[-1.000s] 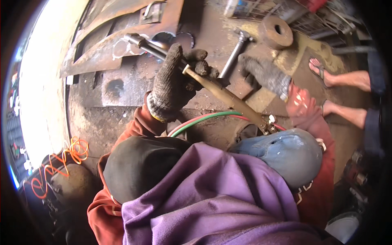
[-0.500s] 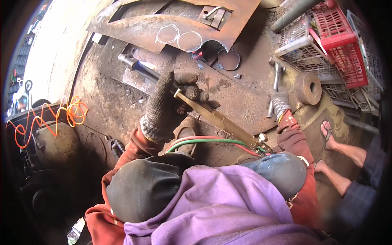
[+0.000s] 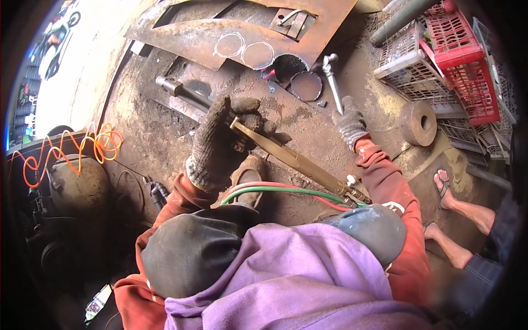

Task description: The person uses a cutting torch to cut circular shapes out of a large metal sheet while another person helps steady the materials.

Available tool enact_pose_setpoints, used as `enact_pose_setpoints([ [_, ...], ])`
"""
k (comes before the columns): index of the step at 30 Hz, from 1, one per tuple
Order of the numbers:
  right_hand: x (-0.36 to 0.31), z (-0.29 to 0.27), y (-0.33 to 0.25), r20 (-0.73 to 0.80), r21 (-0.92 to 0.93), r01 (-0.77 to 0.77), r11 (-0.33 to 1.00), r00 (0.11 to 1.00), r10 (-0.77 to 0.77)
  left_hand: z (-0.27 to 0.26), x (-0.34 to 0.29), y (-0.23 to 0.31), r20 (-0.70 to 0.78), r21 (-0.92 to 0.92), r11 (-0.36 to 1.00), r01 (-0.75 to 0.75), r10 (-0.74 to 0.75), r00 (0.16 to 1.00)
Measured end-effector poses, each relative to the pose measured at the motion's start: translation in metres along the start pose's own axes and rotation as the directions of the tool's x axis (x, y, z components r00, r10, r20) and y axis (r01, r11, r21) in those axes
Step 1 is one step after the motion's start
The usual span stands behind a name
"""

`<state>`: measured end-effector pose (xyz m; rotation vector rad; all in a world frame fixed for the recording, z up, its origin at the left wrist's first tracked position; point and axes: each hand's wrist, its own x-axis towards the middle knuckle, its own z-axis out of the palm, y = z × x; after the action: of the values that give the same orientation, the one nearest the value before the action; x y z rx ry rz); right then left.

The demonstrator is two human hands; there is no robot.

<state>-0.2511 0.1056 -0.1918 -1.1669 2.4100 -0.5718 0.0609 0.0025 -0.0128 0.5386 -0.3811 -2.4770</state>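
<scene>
Left hand (image 3: pixel 221 142), in a grey knit glove, is wrapped round the middle of the cutting torch (image 3: pixel 300 164), which slants over the floor (image 3: pixel 135 118) ahead of our knees: head up-left, hose end by our right knee (image 3: pixel 379 228). Right hand (image 3: pixel 351 122), gloved too, is clenched on the lower end of the steel hammer (image 3: pixel 333 88); its head is near the rusty plate (image 3: pixel 184 43) and the round cut disc (image 3: pixel 306 87) — can't tell if it touches either. Torch looks long, rigid, fairly heavy; we'd take it by the brass body near its balance point, clear of the tip, which could be hot. The red and green hoses (image 3: pixel 269 188) look flexible and probably tug at the tail. Hammer should be stiff and head-heavy — shaft looks smooth, might slide in knit, so we'd want a full wrap low on the handle.
</scene>
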Motion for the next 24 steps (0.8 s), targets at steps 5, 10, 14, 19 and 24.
enact_pose_setpoints([
  [5,-0.01,-0.026,-0.029,0.211,0.474,-0.261,0.841,0.961,0.179,0.004,-0.007,-0.002,-0.042,0.042,0.999,-0.013,0.015,0.999],
  [10,-0.031,-0.06,-0.023,0.308,0.486,-0.328,0.81,0.932,0.193,0.008,-0.005,-0.005,-0.048,0.076,0.997,-0.026,0.03,0.998],
  [14,-0.056,-0.057,-0.013,0.479,0.491,-0.371,0.788,0.871,0.112,0.009,-0.008,-0.004,-0.064,0.071,0.997,-0.039,0.043,0.997],
  [19,-0.071,-0.063,0.0,0.391,0.601,-0.417,0.682,0.897,0.204,0.006,-0.007,-0.008,0.007,0.025,1.0,-0.005,0.005,1.0],
  [24,-0.055,-0.066,0.022,0.203,0.568,-0.356,0.742,0.934,0.293,0.003,-0.008,-0.002,-0.098,0.149,0.988,-0.04,0.055,0.994],
])
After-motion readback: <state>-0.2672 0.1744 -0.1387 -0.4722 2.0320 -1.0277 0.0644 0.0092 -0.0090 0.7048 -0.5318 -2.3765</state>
